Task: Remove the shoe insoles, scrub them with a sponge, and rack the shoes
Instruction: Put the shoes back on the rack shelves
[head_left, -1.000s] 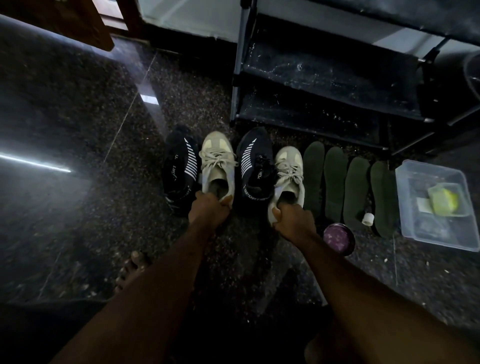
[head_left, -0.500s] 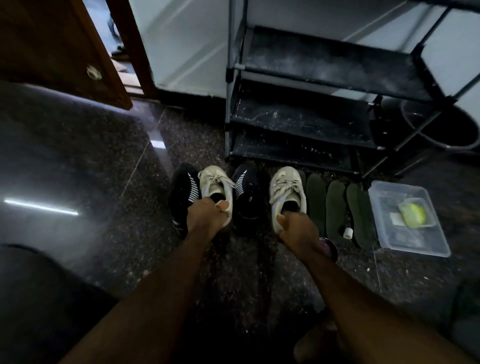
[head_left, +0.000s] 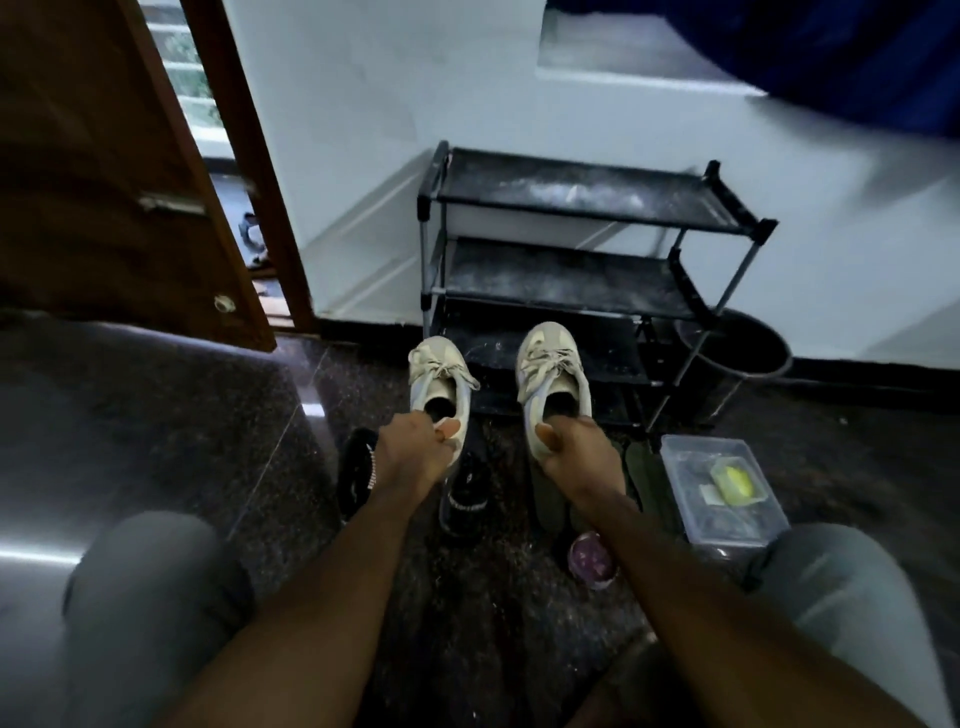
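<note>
A brown wooden door (head_left: 104, 182) stands open at the far left. On the dark speckled floor lies one black shoe (head_left: 356, 475), partly behind the left wrist. The left hand (head_left: 415, 452) is curled tight round the heel of a beige sneaker (head_left: 439, 379), thumb on the rim, holding it off the floor with the toe pointing at the rack. A second black shoe (head_left: 465, 499) lies between the forearms. The right hand (head_left: 576, 457) grips the heel of the other beige sneaker (head_left: 553, 374) the same way, in front of the lowest shelf of the black shoe rack (head_left: 571, 192) (its shelves look dusty). A purple round tin (head_left: 592, 561) sits below the right wrist. Green insoles (head_left: 644, 478) lie on the floor just beside it, next to a clear plastic tub (head_left: 727, 525) holding a yellow-green sponge (head_left: 735, 480).
</note>
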